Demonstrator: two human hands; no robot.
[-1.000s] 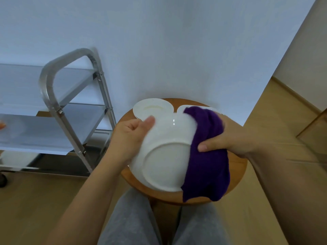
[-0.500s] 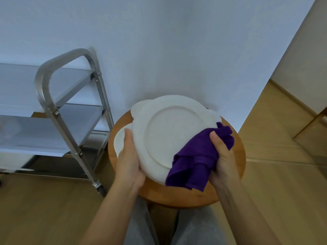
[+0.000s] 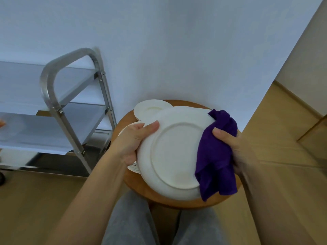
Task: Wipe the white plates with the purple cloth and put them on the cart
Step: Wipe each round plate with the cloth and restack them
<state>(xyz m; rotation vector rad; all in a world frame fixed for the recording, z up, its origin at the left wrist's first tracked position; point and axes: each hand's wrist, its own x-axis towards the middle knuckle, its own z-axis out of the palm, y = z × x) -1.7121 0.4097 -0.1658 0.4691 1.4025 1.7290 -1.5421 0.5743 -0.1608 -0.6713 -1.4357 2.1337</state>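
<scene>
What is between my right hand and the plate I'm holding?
The purple cloth lies between the right hand and the white plate, bunched over the plate's right edge, in the head view.

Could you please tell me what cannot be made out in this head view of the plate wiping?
- Held plate: upper face turned away; right rim covered by the purple cloth.
- Left hand: fingers hidden behind the plate.
- Plates on the stool: count unclear, overlapped.
- Cart: cut off by the left edge.
</scene>
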